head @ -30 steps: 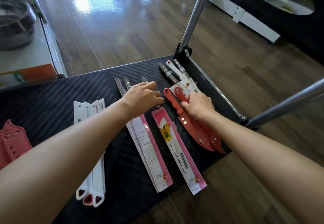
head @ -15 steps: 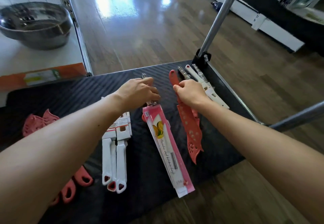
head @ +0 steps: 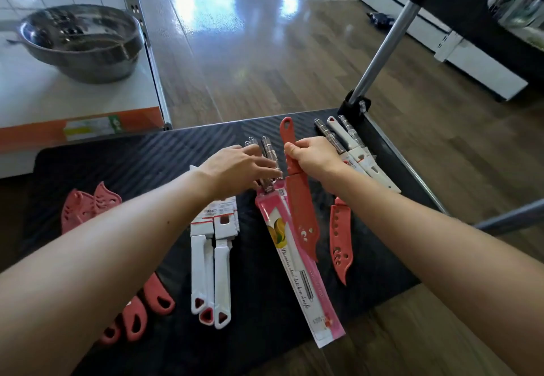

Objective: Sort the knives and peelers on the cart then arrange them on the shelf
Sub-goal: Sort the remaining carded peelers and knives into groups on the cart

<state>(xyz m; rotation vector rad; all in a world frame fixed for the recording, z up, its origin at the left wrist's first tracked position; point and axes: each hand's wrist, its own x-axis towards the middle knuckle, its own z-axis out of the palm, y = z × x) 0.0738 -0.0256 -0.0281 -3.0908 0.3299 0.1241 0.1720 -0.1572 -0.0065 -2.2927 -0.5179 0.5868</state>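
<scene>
On the black cart top (head: 147, 151) my right hand (head: 315, 157) grips the handle of a red sheathed knife (head: 300, 216) and holds it lifted, blade toward me. My left hand (head: 238, 166) grips the steel handles of the pink-packaged knives (head: 297, 260), fingers curled over them. A second red knife sheath (head: 338, 237) lies right of the held one. White-handled peelers (head: 212, 266) lie under my left forearm. More red knives (head: 88, 207) rest at the far left. Steel and white-handled pieces (head: 350, 145) lie by the far right corner.
A white shelf (head: 59, 101) with an orange front edge stands at the left, bearing a steel bowl (head: 82, 39). The cart's grey handle posts (head: 385, 42) rise at the right. Wooden floor surrounds the cart.
My right hand has lifted one red knife off the other, which stays on the cart. The left hand still holds the packaged knives' handles. The view has tilted up toward the shelf.
</scene>
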